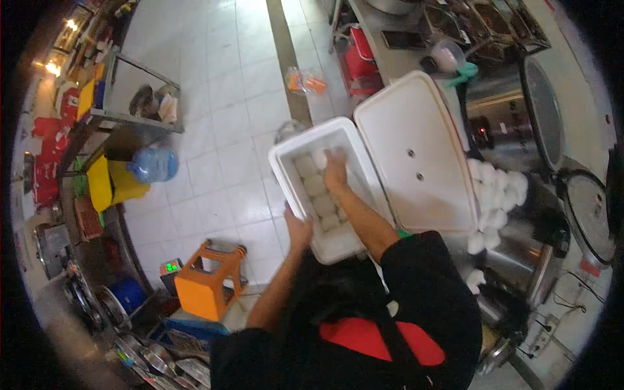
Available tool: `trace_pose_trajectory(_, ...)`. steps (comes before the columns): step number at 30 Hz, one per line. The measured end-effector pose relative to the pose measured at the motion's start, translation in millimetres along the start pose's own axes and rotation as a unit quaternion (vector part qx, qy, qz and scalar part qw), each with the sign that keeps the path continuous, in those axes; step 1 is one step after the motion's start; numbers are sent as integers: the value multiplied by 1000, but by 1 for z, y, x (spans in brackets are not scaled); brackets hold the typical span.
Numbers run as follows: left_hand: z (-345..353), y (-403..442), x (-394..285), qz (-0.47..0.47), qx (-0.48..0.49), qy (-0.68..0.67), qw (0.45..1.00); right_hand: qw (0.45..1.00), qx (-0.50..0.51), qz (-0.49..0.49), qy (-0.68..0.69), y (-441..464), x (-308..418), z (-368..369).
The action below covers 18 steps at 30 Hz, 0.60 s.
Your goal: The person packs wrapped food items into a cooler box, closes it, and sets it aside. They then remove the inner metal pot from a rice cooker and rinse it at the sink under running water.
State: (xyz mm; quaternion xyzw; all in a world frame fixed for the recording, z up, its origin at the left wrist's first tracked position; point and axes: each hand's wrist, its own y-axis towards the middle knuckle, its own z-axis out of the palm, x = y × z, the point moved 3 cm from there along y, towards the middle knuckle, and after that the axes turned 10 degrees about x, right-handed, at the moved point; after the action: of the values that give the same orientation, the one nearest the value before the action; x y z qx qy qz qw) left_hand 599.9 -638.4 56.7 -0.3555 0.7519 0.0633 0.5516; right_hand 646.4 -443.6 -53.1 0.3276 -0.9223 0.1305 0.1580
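Observation:
A white cooler box (304, 137) stands before me with its lid (416, 156) swung back to the right. Inside it, white round bundles (315, 185) sit in rows along the left side; whether they are bare or wrapped I cannot tell. My right hand (335, 171) reaches into the far part of the box, fingers closed around a white bundle (319, 158) and slightly blurred. At the near left wall, my left hand (298, 229) grips the rim of the box, its fingers partly hidden on the outside.
More white bundles (497, 195) are piled to the right, beside large steel cookers (497, 117). An orange stool (207, 283) and a blue water bottle (155, 165) stand on the left. A plastic bag with orange contents (305, 82) lies on the tiled floor ahead.

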Motion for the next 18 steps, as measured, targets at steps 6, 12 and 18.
trace_pose_trajectory(6, -1, 3, 0, -87, 24, 15, 996, 973, -116, 91, 178, 17, -3, 65)
trace_pose_trajectory(12, 3, 2, 17, -69, 22, -20, 997, 988, -17, 18, 150, 10, 13, 37)
trace_pose_trajectory(18, 6, 0, 67, -140, 23, -71, 987, 878, 185, 89, 432, -2, 23, -47)
